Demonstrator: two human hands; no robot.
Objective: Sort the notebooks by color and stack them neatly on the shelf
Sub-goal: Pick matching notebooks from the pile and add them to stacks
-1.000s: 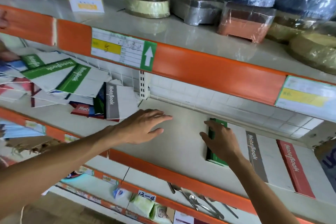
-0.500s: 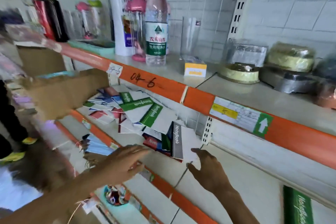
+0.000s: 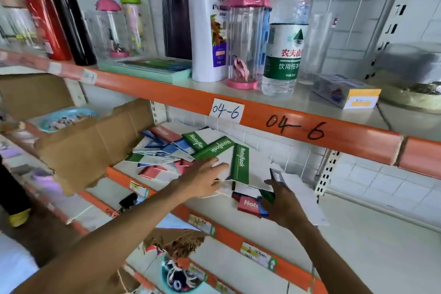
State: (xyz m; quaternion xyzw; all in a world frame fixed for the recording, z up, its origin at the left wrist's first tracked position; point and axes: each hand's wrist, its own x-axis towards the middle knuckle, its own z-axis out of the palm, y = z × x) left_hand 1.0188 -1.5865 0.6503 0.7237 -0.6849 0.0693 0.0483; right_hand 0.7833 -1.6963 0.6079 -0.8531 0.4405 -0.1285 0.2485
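My left hand (image 3: 202, 179) flat, fingers straight, presses on messy notebook pile (image 3: 191, 153) on middle shelf (image 3: 358, 241). My right hand (image 3: 284, 205) reaches under grey notebook (image 3: 296, 193); grip hidden, cannot tell. Colors all mixed, sorting not done.

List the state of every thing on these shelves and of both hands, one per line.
Notebook pile: jumbled, colors mixed, unsorted.
Green notebook: lying flat on top of the pile.
Red notebook: flat, at the pile's near edge.
Left hand: fingers straight, resting on the pile.
Right hand: gripping notebooks at the pile's right end.
Water bottle: upright, nearly empty.
Cardboard box: torn, flaps open.
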